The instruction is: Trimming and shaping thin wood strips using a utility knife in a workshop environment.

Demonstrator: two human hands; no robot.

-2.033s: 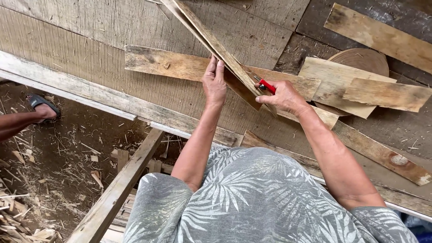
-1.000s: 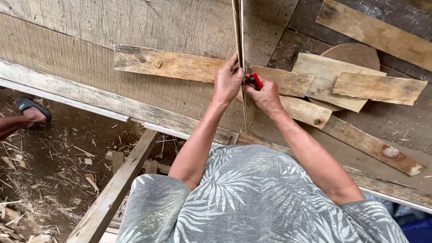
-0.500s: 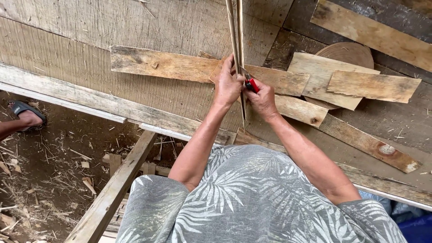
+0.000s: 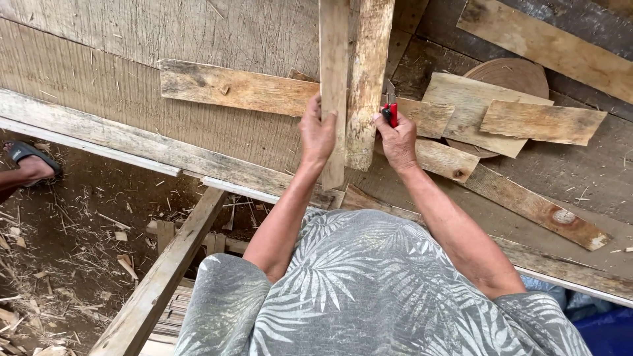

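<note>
2 long flat strips of pale, weathered wood stand side by side in front of the person, running up out of the top of the view. The left strip (image 4: 333, 86) is straight-edged, grey-tan and finely grained; the right strip (image 4: 364, 86) is yellower, with a rough, slightly rounded face and a ragged lower end. The left hand (image 4: 318, 132) grips the left strip, thumb and fingers wrapped around its edges. The right hand (image 4: 397, 136) is closed around a small red-handled knife (image 4: 391, 111), whose short blade points up just beside the right strip's edge; whether the blade touches the wood cannot be told. Behind them lies a workbench (image 4: 132, 59) of coarse, saw-marked grey boards, scattered with flat offcut planks (image 4: 231, 87) and a round wooden disc (image 4: 521, 74). Below left, the dirt floor (image 4: 59, 231) is littered with splinters and shavings, and another person's sandalled foot (image 4: 26, 165) shows at the edge.
</note>
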